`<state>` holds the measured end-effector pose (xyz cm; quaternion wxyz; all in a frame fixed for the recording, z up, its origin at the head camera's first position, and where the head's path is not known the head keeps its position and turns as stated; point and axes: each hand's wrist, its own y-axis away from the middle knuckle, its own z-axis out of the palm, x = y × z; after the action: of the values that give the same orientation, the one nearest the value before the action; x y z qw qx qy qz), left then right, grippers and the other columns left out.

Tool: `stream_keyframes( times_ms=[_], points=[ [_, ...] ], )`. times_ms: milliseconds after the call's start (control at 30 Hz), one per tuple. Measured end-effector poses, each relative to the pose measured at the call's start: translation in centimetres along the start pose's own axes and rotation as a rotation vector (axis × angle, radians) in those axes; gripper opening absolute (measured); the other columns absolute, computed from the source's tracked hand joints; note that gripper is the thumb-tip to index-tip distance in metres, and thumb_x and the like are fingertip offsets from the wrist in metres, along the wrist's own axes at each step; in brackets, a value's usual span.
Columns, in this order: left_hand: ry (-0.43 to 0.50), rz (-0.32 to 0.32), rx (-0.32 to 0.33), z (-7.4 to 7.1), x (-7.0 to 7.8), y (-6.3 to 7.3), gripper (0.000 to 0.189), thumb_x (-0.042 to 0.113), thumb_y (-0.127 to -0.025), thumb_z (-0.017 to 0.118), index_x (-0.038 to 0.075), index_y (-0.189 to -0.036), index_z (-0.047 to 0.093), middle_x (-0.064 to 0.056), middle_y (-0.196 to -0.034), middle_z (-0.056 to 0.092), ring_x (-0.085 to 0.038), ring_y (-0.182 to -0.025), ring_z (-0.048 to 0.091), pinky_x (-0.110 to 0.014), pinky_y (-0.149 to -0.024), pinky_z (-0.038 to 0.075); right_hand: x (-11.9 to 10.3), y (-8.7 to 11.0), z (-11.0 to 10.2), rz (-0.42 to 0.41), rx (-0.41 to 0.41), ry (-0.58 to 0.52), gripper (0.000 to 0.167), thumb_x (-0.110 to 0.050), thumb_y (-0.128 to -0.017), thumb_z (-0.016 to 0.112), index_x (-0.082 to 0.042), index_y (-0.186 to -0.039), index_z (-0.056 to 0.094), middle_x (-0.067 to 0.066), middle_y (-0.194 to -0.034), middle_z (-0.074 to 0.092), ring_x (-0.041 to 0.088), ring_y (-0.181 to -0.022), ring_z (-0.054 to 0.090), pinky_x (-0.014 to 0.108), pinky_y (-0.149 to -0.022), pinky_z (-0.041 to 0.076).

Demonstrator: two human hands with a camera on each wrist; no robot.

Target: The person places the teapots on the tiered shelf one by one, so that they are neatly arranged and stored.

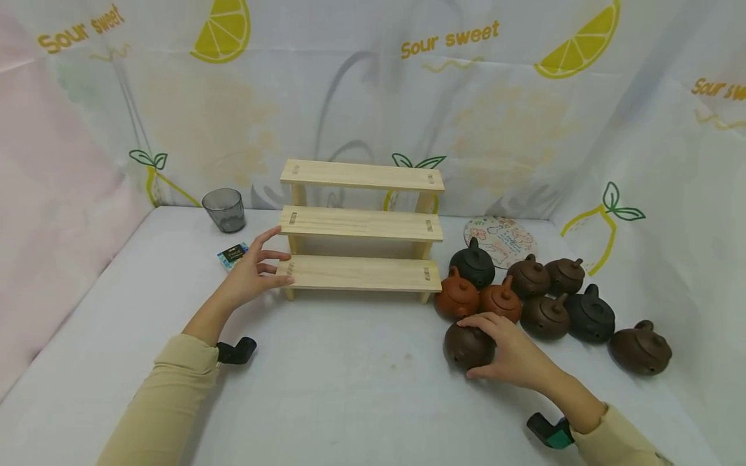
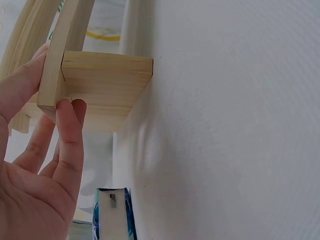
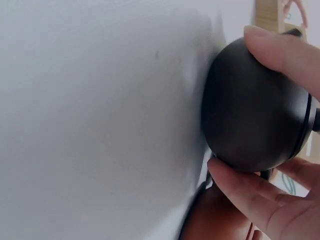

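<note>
A three-tier wooden display shelf (image 1: pixel 361 275) stands on the white-covered table. At its lowest board's left end is my left hand (image 1: pixel 253 272). The left wrist view shows the thumb on one face of that board (image 2: pixel 54 75) and fingertips (image 2: pixel 65 107) against the other, pinching it. My right hand (image 1: pixel 509 349) grips a dark brown clay teapot (image 1: pixel 466 346) between thumb and fingers, in front of the other teapots. In the right wrist view the teapot's round body (image 3: pixel 255 107) is near the tabletop; whether it touches is unclear.
Several teapots crowd the right side, including a reddish-orange teapot (image 1: pixel 456 298), a black teapot (image 1: pixel 590 315) and a brown teapot (image 1: pixel 641 349). Behind them lies a round patterned mat (image 1: pixel 507 236). A grey glass cup (image 1: pixel 225 210) and a small blue packet (image 1: pixel 230 254) are left of the shelf.
</note>
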<state>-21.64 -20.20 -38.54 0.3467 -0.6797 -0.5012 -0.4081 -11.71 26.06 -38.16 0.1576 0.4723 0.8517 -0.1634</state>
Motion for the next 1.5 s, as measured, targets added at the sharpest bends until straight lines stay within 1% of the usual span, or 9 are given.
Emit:
stream_keyframes(
  times_ms=[100, 267, 433, 567, 700, 900, 1200, 1367, 1500],
  points=[
    [0.005, -0.002, -0.005, 0.1, 0.1, 0.0, 0.098, 0.008, -0.079, 0.075, 0.031, -0.149, 0.010, -0.022, -0.126, 0.052, -0.033, -0.092, 0.055, -0.031, -0.072, 0.047, 0.2, 0.0, 0.0, -0.030, 0.008, -0.019, 0.072, -0.029, -0.055, 0.091, -0.020, -0.119, 0.057, 0.000, -0.116, 0.055, 0.024, -0.105, 0.051, 0.050, -0.085, 0.043],
    [-0.003, 0.002, -0.011, 0.2, 0.2, -0.2, 0.098, 0.010, -0.079, 0.075, 0.031, -0.149, 0.011, -0.021, -0.126, 0.052, -0.033, -0.092, 0.055, -0.034, -0.073, 0.047, -0.1, 0.0, -0.5, -0.082, -0.011, -0.078, 0.073, -0.026, -0.055, 0.091, -0.024, -0.119, 0.056, -0.005, -0.117, 0.054, 0.019, -0.106, 0.050, 0.048, -0.083, 0.044],
    [-0.002, 0.004, -0.007, 0.0, 0.1, -0.2, 0.098, 0.009, -0.079, 0.075, 0.031, -0.149, 0.011, -0.021, -0.125, 0.052, -0.033, -0.092, 0.055, -0.033, -0.073, 0.047, -1.3, -0.5, -1.1, -0.154, -0.036, -0.122, 0.074, -0.022, -0.057, 0.090, -0.026, -0.121, 0.054, -0.001, -0.122, 0.053, 0.019, -0.109, 0.048, 0.048, -0.081, 0.045],
    [0.008, 0.002, -0.005, -0.1, -0.1, 0.0, 0.099, 0.008, -0.078, 0.075, 0.030, -0.149, 0.010, -0.022, -0.125, 0.052, -0.033, -0.090, 0.055, -0.031, -0.072, 0.047, -2.4, -1.3, -1.6, -0.191, -0.068, -0.136, 0.074, -0.023, -0.058, 0.089, -0.030, -0.122, 0.053, -0.003, -0.125, 0.051, 0.017, -0.111, 0.047, 0.046, -0.082, 0.045],
    [0.002, -0.001, -0.011, -0.1, -0.1, 0.1, 0.099, 0.009, -0.079, 0.076, 0.031, -0.149, 0.010, -0.021, -0.126, 0.052, -0.032, -0.090, 0.054, -0.032, -0.072, 0.046, -3.4, -2.2, -2.1, -0.241, -0.070, -0.122, 0.075, -0.024, -0.057, 0.089, -0.030, -0.123, 0.053, -0.005, -0.125, 0.051, 0.016, -0.112, 0.046, 0.045, -0.083, 0.045],
    [-0.009, -0.008, -0.012, -0.1, 0.1, 0.2, 0.099, 0.010, -0.078, 0.076, 0.031, -0.149, 0.010, -0.021, -0.126, 0.052, -0.032, -0.091, 0.055, -0.034, -0.073, 0.046, -4.6, -4.1, -3.0, -0.326, -0.063, -0.140, 0.073, -0.021, -0.059, 0.088, -0.025, -0.124, 0.054, -0.004, -0.126, 0.051, 0.017, -0.114, 0.045, 0.043, -0.084, 0.044],
    [-0.015, -0.003, -0.008, -0.1, 0.1, 0.2, 0.098, 0.010, -0.079, 0.076, 0.031, -0.149, 0.010, -0.022, -0.125, 0.052, -0.032, -0.090, 0.056, -0.034, -0.072, 0.047, -5.6, -7.3, -4.0, -0.396, -0.045, -0.174, 0.070, -0.020, -0.061, 0.086, -0.022, -0.124, 0.055, -0.003, -0.126, 0.050, 0.017, -0.112, 0.045, 0.042, -0.084, 0.043],
    [-0.013, 0.001, -0.006, -0.1, 0.1, 0.2, 0.098, 0.009, -0.079, 0.076, 0.029, -0.149, 0.010, -0.022, -0.125, 0.052, -0.032, -0.089, 0.056, -0.033, -0.072, 0.047, -6.0, -9.3, -4.4, -0.439, -0.045, -0.206, 0.069, -0.020, -0.062, 0.085, -0.019, -0.124, 0.054, -0.003, -0.123, 0.051, 0.016, -0.106, 0.047, 0.039, -0.081, 0.044],
    [-0.014, 0.000, -0.006, -0.1, 0.1, 0.2, 0.099, 0.009, -0.078, 0.076, 0.029, -0.149, 0.010, -0.022, -0.125, 0.053, -0.032, -0.089, 0.057, -0.032, -0.071, 0.047, -6.2, -10.7, -4.7, -0.446, -0.047, -0.237, 0.070, -0.017, -0.063, 0.085, -0.017, -0.125, 0.054, -0.002, -0.124, 0.052, 0.015, -0.104, 0.048, 0.037, -0.080, 0.045]
  ],
)
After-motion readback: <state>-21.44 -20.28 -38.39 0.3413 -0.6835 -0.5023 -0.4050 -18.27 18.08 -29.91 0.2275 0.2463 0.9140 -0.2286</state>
